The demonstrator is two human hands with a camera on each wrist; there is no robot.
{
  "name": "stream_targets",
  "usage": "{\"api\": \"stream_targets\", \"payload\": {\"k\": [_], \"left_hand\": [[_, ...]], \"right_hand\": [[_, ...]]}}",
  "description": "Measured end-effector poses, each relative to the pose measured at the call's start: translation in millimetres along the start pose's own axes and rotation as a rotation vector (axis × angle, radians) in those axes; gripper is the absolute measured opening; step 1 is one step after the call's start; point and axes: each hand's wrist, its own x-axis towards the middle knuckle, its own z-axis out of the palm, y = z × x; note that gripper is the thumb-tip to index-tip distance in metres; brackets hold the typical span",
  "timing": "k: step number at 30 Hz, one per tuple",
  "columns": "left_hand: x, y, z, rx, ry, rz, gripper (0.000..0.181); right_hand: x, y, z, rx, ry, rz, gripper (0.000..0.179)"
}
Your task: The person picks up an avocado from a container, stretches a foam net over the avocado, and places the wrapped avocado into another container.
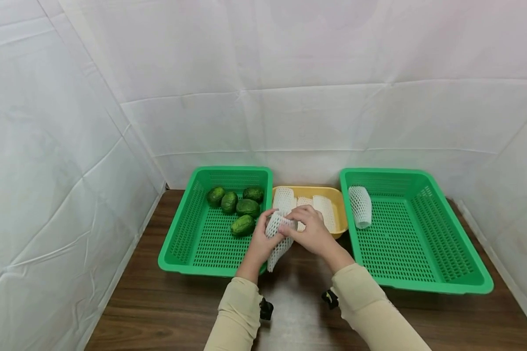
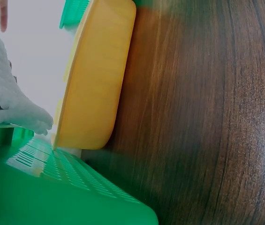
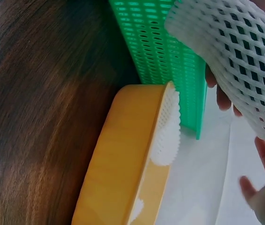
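Observation:
In the head view my left hand (image 1: pixel 263 242) grips a white foam net sleeve (image 1: pixel 277 243) at the middle, its fingers wrapped round the far side. Dark green shows through the stretched mesh in the right wrist view, so an avocado (image 3: pixel 256 47) seems to sit inside. My right hand (image 1: pixel 309 229) is at the sleeve's upper end, fingers and thumb spread; in the right wrist view the thumb stands off the net. Several dark green avocados (image 1: pixel 248 208) lie in the left green basket (image 1: pixel 169 253), beside my left hand.
Behind my hands stands a yellow tray (image 1: pixel 342 214) with several flat foam sleeves (image 1: pixel 325 207). In the right green basket (image 1: pixel 478 280) a netted piece (image 1: pixel 360 207) lies along the left wall. Brown wooden table (image 1: pixel 158 312) lies in front; white cloth walls (image 1: pixel 312 122) stand behind and at both sides.

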Motion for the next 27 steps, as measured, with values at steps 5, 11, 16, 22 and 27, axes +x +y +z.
{"api": "stream_targets", "payload": {"k": [5,11,16,22,27], "left_hand": [[0.2,1.4,0.7,0.02,0.016,0.002,0.051],[-0.3,2.0,0.2,0.022,0.044,0.014,0.039],[-0.7,2.0,-2.0,0.025,0.056,-0.021,0.039],[-0.1,2.3,-3.0,0.062,0.073,-0.014,0.037],[0.3,2.5,-2.9,0.074,0.073,0.002,0.036]], "right_hand": [[-0.8,2,2,0.097,-0.075,0.037,0.036],[-5.5,4,9,0.393,-0.015,0.229,0.079],[-14.3,8,18,0.559,-0.172,0.417,0.093],[-19.6,11,27,0.676,-0.196,0.455,0.086],[-21.4,14,31,0.667,-0.215,0.477,0.078]]}}
